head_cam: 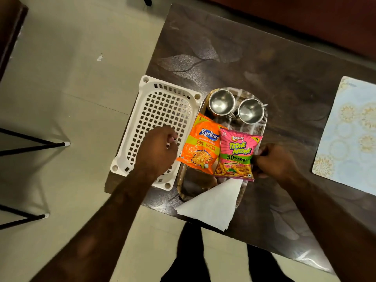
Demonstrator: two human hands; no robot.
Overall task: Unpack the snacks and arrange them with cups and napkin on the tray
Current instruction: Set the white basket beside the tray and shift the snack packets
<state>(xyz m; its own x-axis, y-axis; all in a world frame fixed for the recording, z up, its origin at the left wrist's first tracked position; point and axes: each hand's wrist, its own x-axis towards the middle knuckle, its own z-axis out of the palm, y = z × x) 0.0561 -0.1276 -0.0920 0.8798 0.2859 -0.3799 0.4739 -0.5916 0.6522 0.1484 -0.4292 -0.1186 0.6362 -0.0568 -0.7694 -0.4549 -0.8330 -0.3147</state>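
Note:
An oval shiny tray (192,187) lies on the dark table. Two steel cups (221,102) (250,111) stand side by side at its far end. An orange Kurkure packet (200,146) and a pink Bingo packet (237,155) lie flat across the tray's middle, the pink one overlapping the orange. A white folded napkin (213,204) rests on the near end and hangs over the table edge. My right hand (273,162) pinches the pink packet's right edge. My left hand (157,150) hovers over the white basket, fingers curled, with nothing seen in them.
A white perforated plastic basket (156,110) sits left of the tray, partly over the table's left edge. A pale patterned placemat (350,135) lies at the right. Black stand legs (30,143) are on the tiled floor at left.

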